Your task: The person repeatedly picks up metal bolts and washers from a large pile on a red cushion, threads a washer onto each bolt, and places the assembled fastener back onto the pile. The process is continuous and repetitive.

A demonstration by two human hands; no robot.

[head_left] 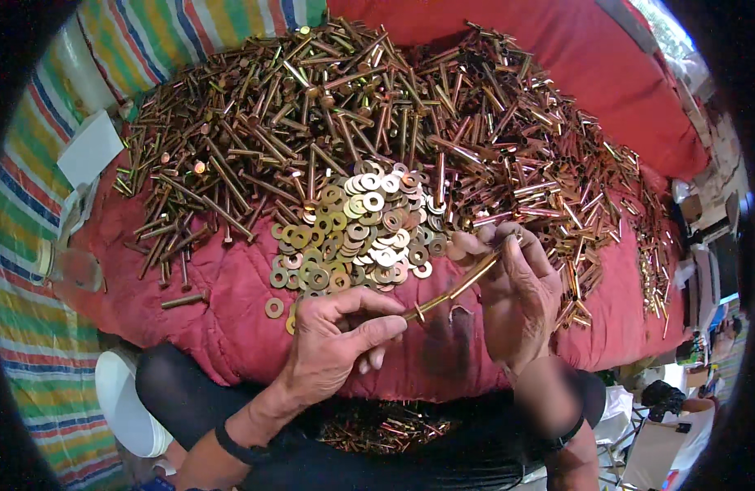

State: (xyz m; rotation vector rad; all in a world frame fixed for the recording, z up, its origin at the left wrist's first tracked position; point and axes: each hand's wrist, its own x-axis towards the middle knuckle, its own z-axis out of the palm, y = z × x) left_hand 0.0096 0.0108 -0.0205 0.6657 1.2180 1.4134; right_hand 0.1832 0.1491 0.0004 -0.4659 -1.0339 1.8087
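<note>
A long brass-coloured bolt [436, 306] is held slanting between my two hands, its right end higher. My left hand [336, 337] is closed on the lower left end, thumb against fingers; that end is hidden in the grip. Just beyond the thumb, a washer [419, 313] sits around the shaft. Farther up, a thicker metal sleeve [474, 277] surrounds it, running to my right hand [521, 299], whose thumb and fingers pinch the upper end. A small shiny piece shows at those fingertips, too small to name. Behind my hands lies a pile of loose washers [371, 202].
Headed bolts [255, 123] are heaped at the back left, metal sleeves [549, 192] at the right, all on a red padded cloth [222, 319]. A clear jar [74, 268] and white bucket [130, 405] are at left. More metal pieces [386, 427] lie below, between my legs.
</note>
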